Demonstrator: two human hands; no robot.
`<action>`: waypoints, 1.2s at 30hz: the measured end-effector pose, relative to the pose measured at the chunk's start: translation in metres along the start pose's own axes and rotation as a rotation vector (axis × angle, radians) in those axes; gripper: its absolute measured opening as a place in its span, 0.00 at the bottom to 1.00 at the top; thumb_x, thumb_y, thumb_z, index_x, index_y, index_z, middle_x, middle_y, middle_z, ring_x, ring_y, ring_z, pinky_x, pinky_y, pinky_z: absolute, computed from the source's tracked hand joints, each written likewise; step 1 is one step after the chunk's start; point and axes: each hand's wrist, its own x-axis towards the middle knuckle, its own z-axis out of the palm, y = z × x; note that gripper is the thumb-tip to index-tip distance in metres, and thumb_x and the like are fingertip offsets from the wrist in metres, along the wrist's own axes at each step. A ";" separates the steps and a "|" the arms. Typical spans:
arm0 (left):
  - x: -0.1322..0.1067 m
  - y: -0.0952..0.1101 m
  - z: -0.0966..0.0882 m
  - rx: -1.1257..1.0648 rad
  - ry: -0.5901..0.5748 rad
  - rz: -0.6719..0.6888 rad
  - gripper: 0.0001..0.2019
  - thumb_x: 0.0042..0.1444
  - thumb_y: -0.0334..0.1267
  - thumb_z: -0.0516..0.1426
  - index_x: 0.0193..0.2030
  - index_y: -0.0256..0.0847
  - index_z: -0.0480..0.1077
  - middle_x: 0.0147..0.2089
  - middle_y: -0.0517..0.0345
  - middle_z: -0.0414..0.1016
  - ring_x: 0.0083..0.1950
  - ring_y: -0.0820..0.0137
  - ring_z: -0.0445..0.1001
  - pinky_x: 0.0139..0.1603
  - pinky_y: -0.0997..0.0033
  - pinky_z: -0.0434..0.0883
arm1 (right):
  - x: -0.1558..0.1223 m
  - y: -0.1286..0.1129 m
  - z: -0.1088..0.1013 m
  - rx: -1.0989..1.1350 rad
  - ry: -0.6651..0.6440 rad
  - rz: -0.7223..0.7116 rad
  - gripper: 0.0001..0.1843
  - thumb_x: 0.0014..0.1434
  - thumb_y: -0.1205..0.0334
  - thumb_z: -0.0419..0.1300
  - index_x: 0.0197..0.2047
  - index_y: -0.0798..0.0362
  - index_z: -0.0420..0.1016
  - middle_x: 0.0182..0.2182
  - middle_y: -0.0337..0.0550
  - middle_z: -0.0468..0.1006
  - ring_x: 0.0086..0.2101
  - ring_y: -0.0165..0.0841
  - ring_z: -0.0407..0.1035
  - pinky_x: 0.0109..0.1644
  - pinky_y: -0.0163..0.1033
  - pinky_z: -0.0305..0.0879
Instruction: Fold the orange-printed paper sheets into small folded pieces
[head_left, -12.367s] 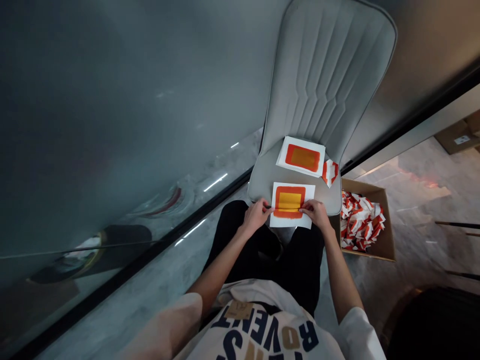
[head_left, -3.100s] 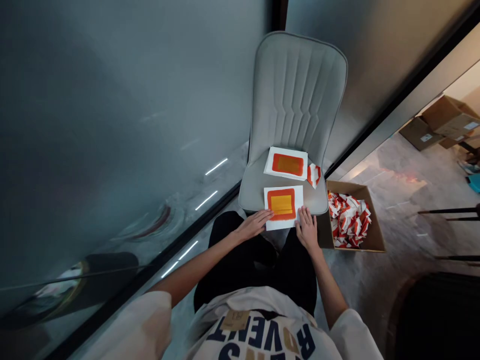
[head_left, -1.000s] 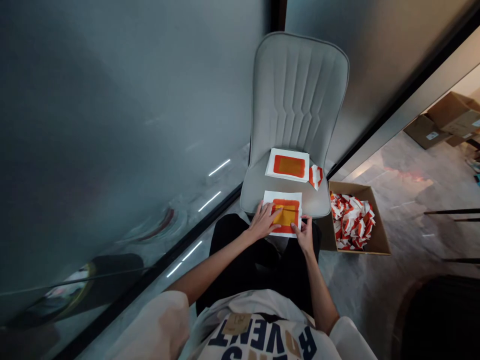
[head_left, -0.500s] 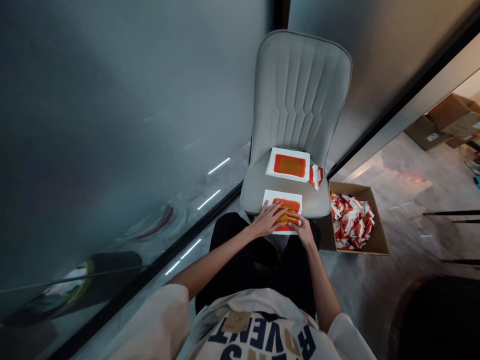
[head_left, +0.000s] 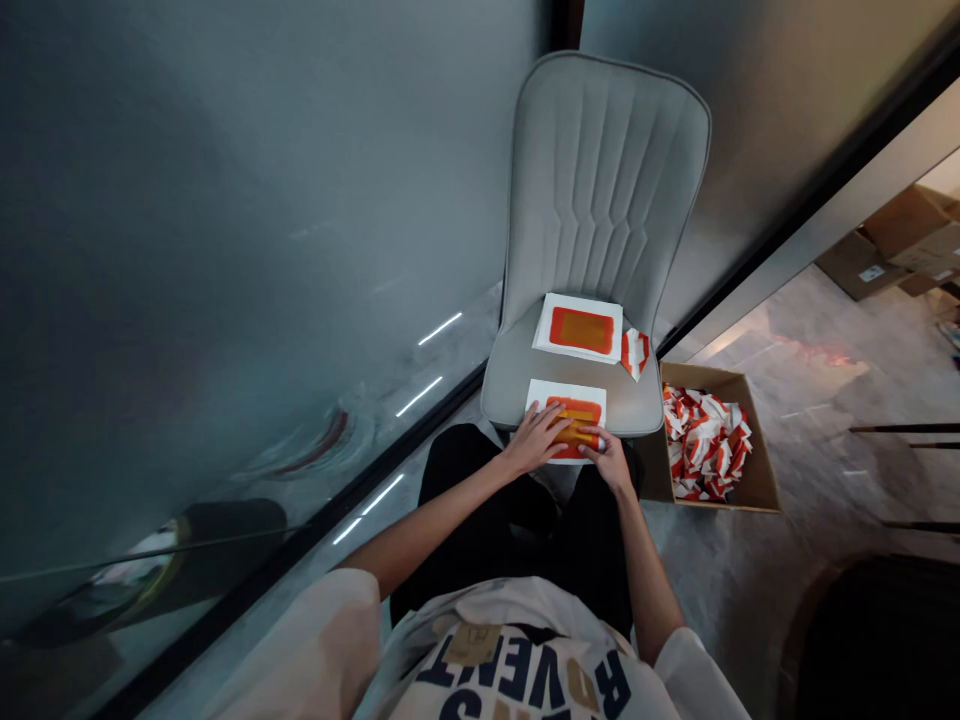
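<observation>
Head view: a tall grey panel (head_left: pixel 247 200) fills the left side, and beside it stands a padded grey chair (head_left: pixel 604 190), its seat serving as the work surface. Dark-clad legs (head_left: pixel 457 500) are set just in front of the seat. An open cardboard box (head_left: pixel 763 470) sits on the floor to the right, holding a heap of folded red-and-white pieces (head_left: pixel 709 440). Toward the backrest lies a stack of sheets (head_left: pixel 581 330), orange and ochre on white.

Nearer the person, a single sheet (head_left: pixel 581 412) lies at the front of the seat, its near edge reaching past it. It looks like thin paper: very light, limp and easily creased, so a hard pull could tear it. The coloured middle may be a little slick; the white margins and corners look the best places to take hold.

The left hand (head_left: pixel 534 440) lies palm down across it, fingers spread. The right hand (head_left: pixel 611 460) pinches a fold near its right edge between thumb and forefinger. Smallest, one folded piece (head_left: pixel 635 352) rests just beside the stack.
</observation>
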 end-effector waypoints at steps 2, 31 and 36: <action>0.002 0.003 0.002 0.005 0.007 -0.023 0.21 0.69 0.39 0.58 0.67 0.43 0.70 0.75 0.41 0.62 0.77 0.53 0.59 0.78 0.34 0.48 | 0.002 0.001 -0.002 -0.009 0.010 -0.013 0.19 0.47 0.59 0.75 0.44 0.49 0.85 0.46 0.42 0.85 0.48 0.40 0.77 0.62 0.48 0.67; 0.036 0.014 -0.020 -0.104 0.040 -0.221 0.06 0.64 0.33 0.64 0.48 0.42 0.77 0.51 0.52 0.76 0.55 0.59 0.70 0.58 0.56 0.65 | 0.014 0.006 -0.021 -0.438 0.230 -0.059 0.26 0.54 0.40 0.68 0.42 0.55 0.84 0.27 0.42 0.81 0.27 0.35 0.71 0.34 0.38 0.66; 0.038 0.010 -0.020 -0.121 0.024 -0.213 0.07 0.64 0.33 0.63 0.48 0.42 0.78 0.49 0.52 0.75 0.54 0.59 0.69 0.57 0.56 0.65 | 0.016 0.004 -0.020 -0.504 0.234 -0.076 0.27 0.56 0.36 0.66 0.41 0.54 0.85 0.24 0.40 0.78 0.25 0.33 0.68 0.33 0.37 0.64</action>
